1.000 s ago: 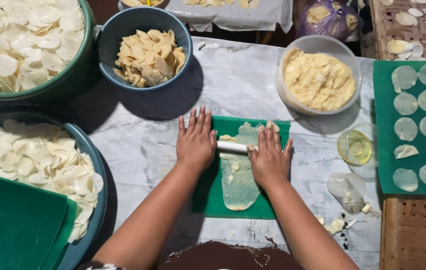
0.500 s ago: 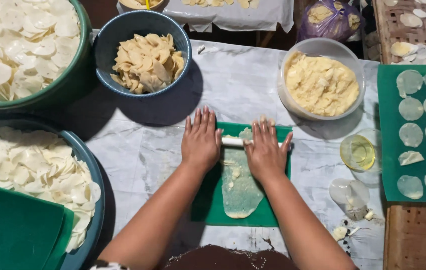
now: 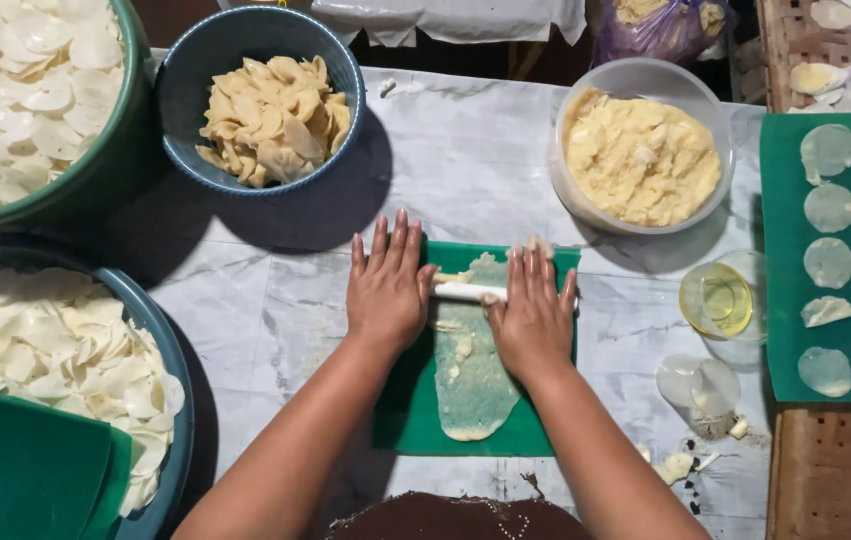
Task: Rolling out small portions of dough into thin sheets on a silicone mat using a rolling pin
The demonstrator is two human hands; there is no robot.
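Pressing down with both palms, fingers spread flat and extended: left hand (image 3: pixel 389 290) and right hand (image 3: pixel 533 315) lie side by side on a thin white rolling pin (image 3: pixel 468 292), of which only a short stretch shows between them. Neither hand is curled into a grip; both lie open on the pin.

Under the pin: a long, thin sheet of pale dough (image 3: pixel 474 375), spread on a green mat (image 3: pixel 406 420) at the near middle of the table. The sheet runs from just beyond the fingertips back toward the body, its rounded end near the mat's near edge. Small scraps of dough sit on the mat beside the left palm.

The table is covered with a white, marble-patterned plastic sheet (image 3: pixel 276 320).

Near left: large blue tub (image 3: pixel 168 360) of white round slices, with a green lid (image 3: pixel 16 470) lying over its near corner. Near right: dough crumbs (image 3: pixel 679 465) and two clear plastic discs (image 3: pixel 698 383).

Right of the hands: small glass bowl of yellow oil (image 3: pixel 724 298). Further right: green board (image 3: pixel 781 260) carrying thin, translucent dough rounds in rows.

Far side: clear tub of yellow mash (image 3: pixel 641 158); blue bowl of yellowish chips (image 3: pixel 258 100); at the far left, green basin (image 3: pixel 121 150) of white slices.
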